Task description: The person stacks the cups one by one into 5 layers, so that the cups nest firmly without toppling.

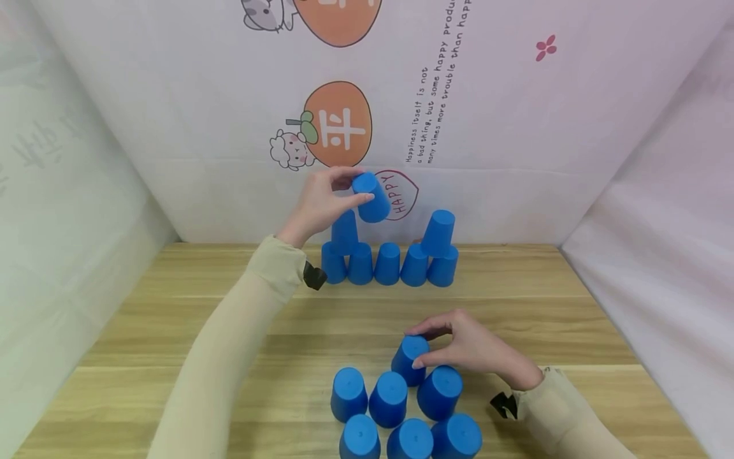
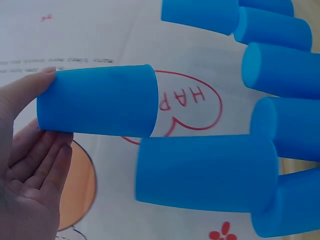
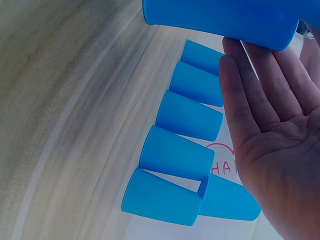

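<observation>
My left hand (image 1: 321, 203) pinches an upside-down blue cup (image 1: 375, 203) near its closed end, thumb on one side and fingers on the other. That cup tilts slightly and hangs above and right of the upper-left cup (image 1: 344, 234) of a stack. In the left wrist view, the held cup (image 2: 97, 100) shows its wide rim beyond the fingers. My right hand (image 1: 476, 344) holds another upside-down cup (image 1: 410, 362) by its top, at the back of the front cluster. The right wrist view shows this cup (image 3: 220, 22) over the fingers.
At the back, a row of several upside-down blue cups (image 1: 387, 264) carries one cup at the left and another cup (image 1: 438, 233) at the right. More cups (image 1: 392, 400) stand close together at the front. Printed white cloth (image 1: 493, 127) hangs behind the wooden table (image 1: 241, 344).
</observation>
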A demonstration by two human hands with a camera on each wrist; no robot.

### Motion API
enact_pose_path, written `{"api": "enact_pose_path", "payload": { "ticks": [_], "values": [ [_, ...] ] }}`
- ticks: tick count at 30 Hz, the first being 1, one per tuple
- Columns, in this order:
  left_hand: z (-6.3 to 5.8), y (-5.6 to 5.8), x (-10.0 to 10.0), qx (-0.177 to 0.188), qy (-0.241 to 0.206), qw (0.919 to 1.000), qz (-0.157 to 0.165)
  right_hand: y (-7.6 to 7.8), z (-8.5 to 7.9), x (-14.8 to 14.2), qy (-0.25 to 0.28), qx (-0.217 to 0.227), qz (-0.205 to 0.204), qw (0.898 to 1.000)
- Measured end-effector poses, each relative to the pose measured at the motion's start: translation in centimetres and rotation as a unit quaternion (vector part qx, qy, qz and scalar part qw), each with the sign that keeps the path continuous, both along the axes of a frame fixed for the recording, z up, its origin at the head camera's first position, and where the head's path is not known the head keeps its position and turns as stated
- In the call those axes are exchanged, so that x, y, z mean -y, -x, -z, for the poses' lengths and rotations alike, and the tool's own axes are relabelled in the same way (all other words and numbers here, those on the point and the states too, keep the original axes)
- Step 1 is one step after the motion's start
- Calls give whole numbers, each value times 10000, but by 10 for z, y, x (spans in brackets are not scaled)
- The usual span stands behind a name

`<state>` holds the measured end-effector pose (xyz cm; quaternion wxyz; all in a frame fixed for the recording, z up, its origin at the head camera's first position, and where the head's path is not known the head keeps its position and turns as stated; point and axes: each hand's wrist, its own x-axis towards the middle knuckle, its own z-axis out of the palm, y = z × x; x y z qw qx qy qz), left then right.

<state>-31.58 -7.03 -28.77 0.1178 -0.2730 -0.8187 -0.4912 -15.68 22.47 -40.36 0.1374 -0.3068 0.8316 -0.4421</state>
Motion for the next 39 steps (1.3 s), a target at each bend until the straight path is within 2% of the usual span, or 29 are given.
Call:
{"api": "enact_pose_path", "payload": {
  "ticks": [7, 11, 16, 24, 39],
  "values": [
    [24, 14, -4, 168, 186, 9997, -28, 1, 2, -1, 5, 9, 40, 10000],
    [35, 16, -7, 383, 453, 9982, -63, 1, 2, -1, -26, 42, 66, 10000],
    [43, 16, -10, 531, 781, 9955, -86, 0, 1, 0, -51, 22, 76, 10000],
    [47, 15, -15, 457, 1386, 9892, -145, 0, 0, 0, -67, -10, 95, 9999],
    [45, 16, -19, 516, 1596, 9856, -200, -2, 0, 1, -59, 62, 155, 9998]
  ]
}}
